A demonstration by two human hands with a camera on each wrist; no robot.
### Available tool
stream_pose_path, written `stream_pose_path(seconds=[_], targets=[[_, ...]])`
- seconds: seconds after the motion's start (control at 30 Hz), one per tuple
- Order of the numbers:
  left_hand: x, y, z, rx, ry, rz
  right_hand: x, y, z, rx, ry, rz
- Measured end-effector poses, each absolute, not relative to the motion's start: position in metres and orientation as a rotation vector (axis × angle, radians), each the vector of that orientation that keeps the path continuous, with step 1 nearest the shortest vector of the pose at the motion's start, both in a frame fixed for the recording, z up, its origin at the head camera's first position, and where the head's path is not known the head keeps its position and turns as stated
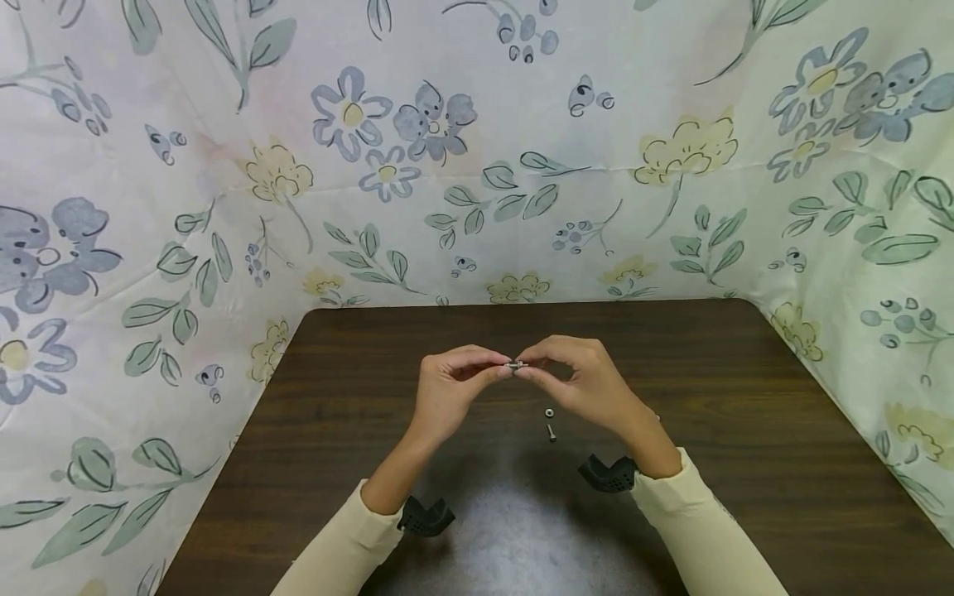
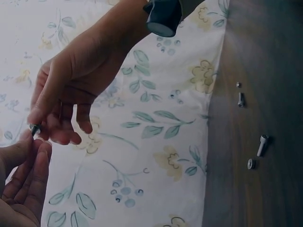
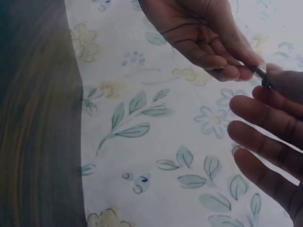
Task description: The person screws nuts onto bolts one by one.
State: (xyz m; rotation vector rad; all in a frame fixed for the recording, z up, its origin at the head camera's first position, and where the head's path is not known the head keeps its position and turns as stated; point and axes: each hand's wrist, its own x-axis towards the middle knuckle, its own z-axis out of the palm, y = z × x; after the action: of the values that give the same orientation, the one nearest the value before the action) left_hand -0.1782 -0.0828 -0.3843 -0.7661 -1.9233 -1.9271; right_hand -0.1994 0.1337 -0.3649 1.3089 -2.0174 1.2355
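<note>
Pale glare brightens the near tabletop (image 1: 507, 538); wrist views look dimmer.

You have room to pass over the tabletop (image 1: 320, 430) outside either forearm, out to the patterned cloth (image 1: 440, 232) that walls the left, far and right sides. Between your forearms, the loose bolt (image 1: 551, 434) and nut (image 1: 549, 412) are low obstacles, and your left hand (image 1: 453, 385) and right hand (image 1: 592, 377), meeting at a small metal fastener (image 1: 515, 364), block the far end.

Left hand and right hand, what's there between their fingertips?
A small metal piece, which the left hand and the right hand both pinch; the head view shows it there.
</note>
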Motion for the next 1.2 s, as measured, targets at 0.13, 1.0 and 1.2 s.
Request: stream_pose_path(seconds=[0.13,1.0,1.2], targets=[[-0.1774,-0.0824,-0.3846,-0.774,-1.926,-1.921,-0.2005,0.1332,-0.3666,1.317,-2.007,1.238],[-0.1776,-0.0821,-0.3858,-0.769,-1.919,-1.936,-0.2008,0.1341,-0.3662,1.308,-2.005,1.220],[-0.1772,-0.0813,-0.3861,-0.774,-1.924,-1.933,-0.1991,0.1345,-0.3661,1.306,-2.026,1.217]])
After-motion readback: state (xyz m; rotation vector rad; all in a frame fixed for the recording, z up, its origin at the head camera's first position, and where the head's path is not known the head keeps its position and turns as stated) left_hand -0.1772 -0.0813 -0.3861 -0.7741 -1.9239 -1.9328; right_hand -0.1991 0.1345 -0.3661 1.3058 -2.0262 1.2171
